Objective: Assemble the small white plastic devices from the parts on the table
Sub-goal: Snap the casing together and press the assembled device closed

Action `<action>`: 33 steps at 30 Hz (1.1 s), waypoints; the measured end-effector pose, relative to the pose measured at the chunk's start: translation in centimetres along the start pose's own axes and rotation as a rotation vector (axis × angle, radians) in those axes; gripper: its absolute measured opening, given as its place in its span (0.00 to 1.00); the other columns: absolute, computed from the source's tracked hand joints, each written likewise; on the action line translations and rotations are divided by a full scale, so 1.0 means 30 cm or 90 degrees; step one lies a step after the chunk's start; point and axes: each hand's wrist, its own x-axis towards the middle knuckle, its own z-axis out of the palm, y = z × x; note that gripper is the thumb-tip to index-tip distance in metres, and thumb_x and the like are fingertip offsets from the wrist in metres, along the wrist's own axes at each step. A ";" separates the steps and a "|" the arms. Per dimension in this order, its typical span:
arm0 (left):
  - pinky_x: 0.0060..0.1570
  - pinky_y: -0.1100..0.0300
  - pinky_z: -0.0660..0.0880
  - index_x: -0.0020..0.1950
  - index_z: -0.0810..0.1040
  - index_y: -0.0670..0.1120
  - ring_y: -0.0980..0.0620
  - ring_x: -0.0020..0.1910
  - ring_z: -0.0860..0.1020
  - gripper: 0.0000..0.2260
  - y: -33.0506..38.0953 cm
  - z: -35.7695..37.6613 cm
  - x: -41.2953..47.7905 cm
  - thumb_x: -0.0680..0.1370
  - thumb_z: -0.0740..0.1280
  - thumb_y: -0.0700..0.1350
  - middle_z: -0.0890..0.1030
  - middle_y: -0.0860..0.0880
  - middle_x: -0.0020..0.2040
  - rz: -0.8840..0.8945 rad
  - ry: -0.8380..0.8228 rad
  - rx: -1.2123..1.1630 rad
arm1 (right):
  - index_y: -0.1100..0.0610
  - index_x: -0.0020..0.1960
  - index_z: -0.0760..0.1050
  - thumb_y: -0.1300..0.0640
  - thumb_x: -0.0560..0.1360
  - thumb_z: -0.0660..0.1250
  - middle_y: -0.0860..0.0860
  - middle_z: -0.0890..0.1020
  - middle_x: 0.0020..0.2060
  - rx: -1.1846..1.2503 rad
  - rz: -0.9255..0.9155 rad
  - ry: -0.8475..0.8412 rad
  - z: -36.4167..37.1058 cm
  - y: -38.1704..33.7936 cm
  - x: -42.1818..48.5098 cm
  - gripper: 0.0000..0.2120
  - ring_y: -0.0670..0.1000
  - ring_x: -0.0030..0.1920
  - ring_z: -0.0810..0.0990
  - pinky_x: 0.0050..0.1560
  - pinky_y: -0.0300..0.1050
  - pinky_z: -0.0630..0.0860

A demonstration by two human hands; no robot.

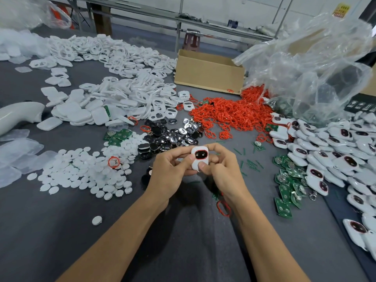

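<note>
Both my hands hold one small white device over the middle of the grey table. It has a dark oval window ringed in red. My left hand grips its left side with the thumb on its front. My right hand grips its right side, thumb pressed on the lower front. Part piles surround them: white shells, white round discs, black and silver oval plates, red rings, green circuit boards and assembled devices.
A cardboard box stands behind the red rings. A crumpled clear plastic bag fills the back right. Clear plastic trays and a white curved tool lie at the left edge. A loose red ring lies by my right wrist.
</note>
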 end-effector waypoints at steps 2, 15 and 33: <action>0.41 0.63 0.81 0.53 0.83 0.48 0.52 0.43 0.84 0.10 0.003 0.002 0.001 0.78 0.67 0.35 0.86 0.49 0.45 0.001 0.002 -0.009 | 0.54 0.47 0.76 0.77 0.70 0.64 0.52 0.81 0.29 0.001 0.001 0.007 0.008 0.001 -0.001 0.18 0.52 0.35 0.78 0.40 0.43 0.72; 0.44 0.60 0.81 0.51 0.83 0.47 0.57 0.37 0.82 0.10 0.014 -0.011 0.015 0.76 0.69 0.34 0.84 0.47 0.41 0.017 0.067 -0.089 | 0.52 0.48 0.82 0.57 0.78 0.64 0.52 0.82 0.30 -0.063 -0.074 -0.004 0.007 -0.023 -0.009 0.07 0.47 0.30 0.79 0.41 0.47 0.78; 0.61 0.60 0.74 0.58 0.82 0.44 0.58 0.59 0.77 0.19 0.019 -0.006 -0.007 0.69 0.75 0.33 0.81 0.51 0.59 0.255 -0.005 0.347 | 0.61 0.41 0.81 0.66 0.75 0.68 0.52 0.81 0.25 -0.069 -0.045 -0.008 -0.019 -0.028 -0.011 0.06 0.47 0.27 0.79 0.35 0.41 0.79</action>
